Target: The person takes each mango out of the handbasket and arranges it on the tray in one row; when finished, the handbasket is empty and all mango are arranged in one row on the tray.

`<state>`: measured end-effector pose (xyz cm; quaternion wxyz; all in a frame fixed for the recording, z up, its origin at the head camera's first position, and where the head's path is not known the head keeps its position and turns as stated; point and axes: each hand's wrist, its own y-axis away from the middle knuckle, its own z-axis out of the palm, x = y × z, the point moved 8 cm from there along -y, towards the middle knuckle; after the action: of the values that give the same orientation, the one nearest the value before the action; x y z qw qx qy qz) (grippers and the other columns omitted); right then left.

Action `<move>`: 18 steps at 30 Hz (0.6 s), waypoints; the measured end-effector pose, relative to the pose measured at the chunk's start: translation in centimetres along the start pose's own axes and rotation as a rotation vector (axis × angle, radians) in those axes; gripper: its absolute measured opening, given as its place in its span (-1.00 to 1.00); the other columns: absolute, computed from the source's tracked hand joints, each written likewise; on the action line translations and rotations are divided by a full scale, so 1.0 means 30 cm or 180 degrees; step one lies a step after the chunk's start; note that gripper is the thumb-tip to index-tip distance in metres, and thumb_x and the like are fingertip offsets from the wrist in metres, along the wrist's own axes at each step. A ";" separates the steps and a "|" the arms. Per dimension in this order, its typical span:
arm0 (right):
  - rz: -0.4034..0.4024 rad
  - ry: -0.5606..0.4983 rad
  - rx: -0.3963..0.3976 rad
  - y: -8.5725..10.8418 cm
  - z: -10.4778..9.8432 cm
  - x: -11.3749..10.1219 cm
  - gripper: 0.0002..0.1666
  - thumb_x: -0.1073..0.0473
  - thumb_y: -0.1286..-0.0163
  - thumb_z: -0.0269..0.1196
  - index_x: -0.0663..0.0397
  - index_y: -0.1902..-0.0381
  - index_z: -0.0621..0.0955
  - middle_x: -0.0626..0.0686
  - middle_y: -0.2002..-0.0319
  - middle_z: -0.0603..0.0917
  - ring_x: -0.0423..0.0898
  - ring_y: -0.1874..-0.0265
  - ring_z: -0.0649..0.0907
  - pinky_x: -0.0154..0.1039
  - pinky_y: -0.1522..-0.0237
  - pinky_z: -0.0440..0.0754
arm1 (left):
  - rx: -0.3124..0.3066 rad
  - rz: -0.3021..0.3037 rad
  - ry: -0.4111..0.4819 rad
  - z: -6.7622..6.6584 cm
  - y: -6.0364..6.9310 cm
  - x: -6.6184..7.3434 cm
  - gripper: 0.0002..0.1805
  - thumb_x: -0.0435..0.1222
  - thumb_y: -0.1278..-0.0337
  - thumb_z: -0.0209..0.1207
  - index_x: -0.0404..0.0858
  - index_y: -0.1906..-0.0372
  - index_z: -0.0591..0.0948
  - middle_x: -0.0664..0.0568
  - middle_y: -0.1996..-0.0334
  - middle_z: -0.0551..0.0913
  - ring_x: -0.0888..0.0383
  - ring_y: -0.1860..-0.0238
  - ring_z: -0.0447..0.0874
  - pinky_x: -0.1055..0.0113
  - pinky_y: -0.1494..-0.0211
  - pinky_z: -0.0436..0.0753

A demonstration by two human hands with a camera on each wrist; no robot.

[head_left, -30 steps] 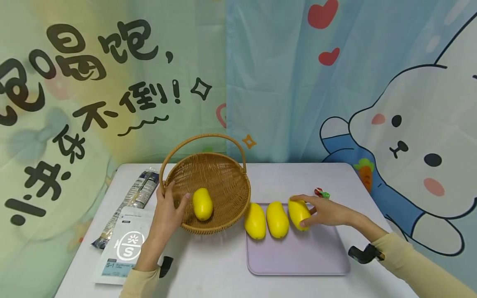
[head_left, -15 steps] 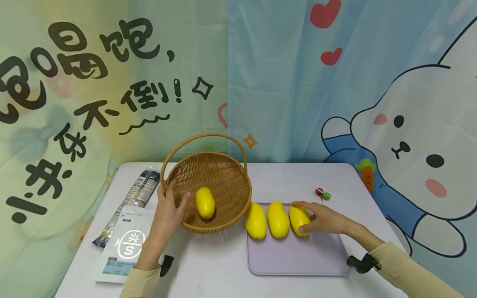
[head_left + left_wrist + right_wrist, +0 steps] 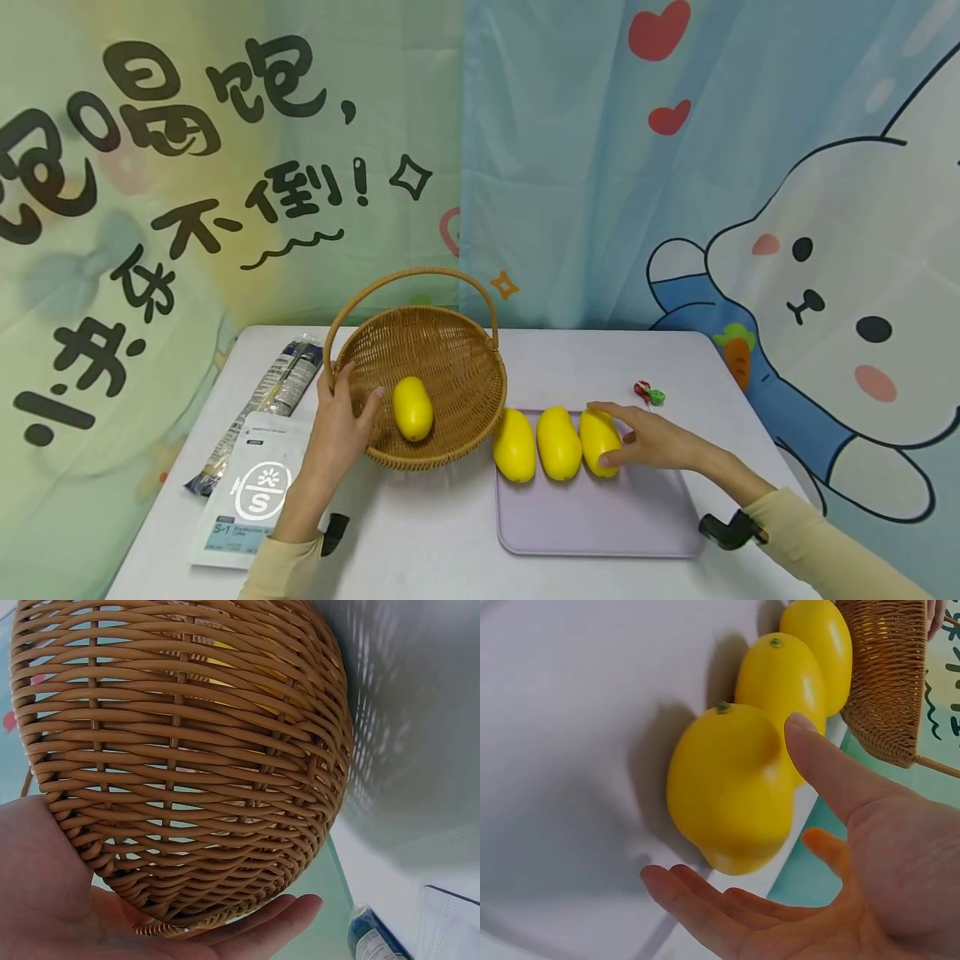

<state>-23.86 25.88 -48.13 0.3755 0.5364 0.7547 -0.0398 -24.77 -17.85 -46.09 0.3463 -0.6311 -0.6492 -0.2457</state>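
Observation:
A wicker basket [image 3: 450, 367] tilts toward me, with one yellow fruit [image 3: 413, 408] inside. My left hand [image 3: 337, 437] holds its left rim; the left wrist view has the palm [image 3: 37, 870] against the wickerwork [image 3: 180, 757]. Three more yellow fruits lie side by side along the back of a lilac tray [image 3: 592, 521]. Around the rightmost one [image 3: 597, 442] is my right hand [image 3: 656, 437], thumb at its near side and a finger at its far end. In the right wrist view the fingers [image 3: 720, 907] are spread, with a gap to that fruit [image 3: 727, 787].
A white pouch [image 3: 243, 500] and a long silver-and-blue packet [image 3: 277, 387] lie left of the basket. A small red and green item [image 3: 649, 393] sits behind the tray. Printed curtains [image 3: 555, 167] hang behind the white table [image 3: 420, 533].
The rightmost fruit on the tray has turned and shifted a little toward me, and my right hand has moved slightly with it. The fruit in the basket has shifted slightly right. My left hand keeps its place.

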 end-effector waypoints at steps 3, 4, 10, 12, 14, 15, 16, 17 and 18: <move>-0.0073 0.0106 0.0079 -0.002 -0.025 -0.020 -0.02 -0.09 -0.29 0.44 0.02 -0.54 0.27 0.37 -0.48 0.30 0.38 -0.19 0.58 0.21 -0.09 0.66 | -0.0013 -0.0013 0.0007 0.000 0.000 -0.001 -0.21 -0.04 -0.48 0.11 -0.39 -0.55 0.15 -0.43 -0.57 -0.11 -0.45 -0.42 0.29 -0.29 -0.37 0.41; -0.0116 0.0129 0.0114 -0.001 -0.038 -0.031 -0.02 -0.09 -0.29 0.44 0.03 -0.54 0.27 0.36 -0.48 0.31 0.39 -0.22 0.56 0.24 -0.12 0.65 | -0.0017 -0.0018 0.0007 0.000 -0.001 -0.001 -0.21 -0.04 -0.48 0.11 -0.39 -0.56 0.14 -0.42 -0.57 -0.12 -0.45 -0.42 0.29 -0.28 -0.38 0.41; -0.0257 0.0325 0.0310 0.013 -0.129 -0.119 -0.04 -0.10 -0.34 0.39 0.06 -0.55 0.26 0.39 -0.49 0.27 0.41 -0.24 0.52 0.24 -0.10 0.65 | -0.0019 -0.0033 0.0001 0.000 -0.002 0.000 -0.20 -0.03 -0.49 0.10 -0.39 -0.56 0.13 -0.42 -0.58 -0.13 -0.45 -0.42 0.29 -0.28 -0.37 0.41; -0.0274 0.0390 0.0345 0.012 -0.157 -0.151 -0.04 -0.12 -0.34 0.39 0.03 -0.56 0.26 0.40 -0.47 0.26 0.40 -0.22 0.53 0.18 -0.04 0.70 | -0.0005 -0.0022 0.0004 -0.001 -0.001 0.002 -0.21 -0.04 -0.49 0.11 -0.39 -0.56 0.13 -0.43 -0.57 -0.12 -0.46 -0.42 0.29 -0.29 -0.37 0.41; -0.0350 0.0464 0.0395 0.006 -0.183 -0.188 -0.04 -0.11 -0.34 0.40 0.04 -0.55 0.26 0.40 -0.46 0.27 0.37 -0.21 0.55 0.15 -0.03 0.71 | 0.0006 -0.0017 0.0005 -0.002 0.000 0.004 -0.21 -0.04 -0.48 0.11 -0.39 -0.56 0.14 -0.43 -0.57 -0.11 -0.45 -0.42 0.29 -0.29 -0.37 0.41; -0.0405 0.0501 0.0420 0.001 -0.195 -0.209 -0.04 -0.09 -0.33 0.41 0.05 -0.55 0.27 0.39 -0.46 0.29 0.36 -0.20 0.56 0.15 -0.03 0.71 | 0.0006 -0.0020 0.0004 -0.001 0.000 0.004 -0.21 -0.04 -0.48 0.12 -0.39 -0.56 0.14 -0.42 -0.57 -0.11 -0.45 -0.42 0.29 -0.28 -0.37 0.41; -0.0460 0.0547 0.0439 -0.004 -0.205 -0.230 -0.04 -0.08 -0.32 0.42 0.05 -0.55 0.27 0.38 -0.46 0.30 0.34 -0.20 0.57 0.15 -0.03 0.71 | 0.0001 -0.0024 0.0003 -0.001 -0.001 0.004 -0.21 -0.04 -0.48 0.11 -0.39 -0.56 0.14 -0.42 -0.57 -0.11 -0.45 -0.43 0.28 -0.28 -0.38 0.41; -0.0511 0.0583 0.0452 -0.011 -0.214 -0.251 -0.04 -0.06 -0.32 0.43 0.05 -0.54 0.28 0.36 -0.46 0.32 0.33 -0.20 0.58 0.15 -0.04 0.71 | -0.0005 -0.0027 -0.0002 0.000 -0.001 0.004 -0.21 -0.04 -0.48 0.11 -0.39 -0.56 0.14 -0.42 -0.58 -0.12 -0.45 -0.43 0.27 -0.28 -0.39 0.40; -0.0557 0.0617 0.0461 -0.019 -0.222 -0.273 -0.05 -0.04 -0.31 0.43 0.06 -0.54 0.28 0.34 -0.45 0.32 0.32 -0.19 0.58 0.16 -0.05 0.70 | -0.0014 -0.0031 -0.0005 0.000 -0.001 0.004 -0.21 -0.04 -0.49 0.11 -0.39 -0.56 0.13 -0.42 -0.58 -0.12 -0.45 -0.44 0.27 -0.28 -0.39 0.39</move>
<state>-26.65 22.35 -38.57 0.2563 0.4956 0.8265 -0.0747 -24.80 -17.76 -46.01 0.3432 -0.6288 -0.6520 -0.2483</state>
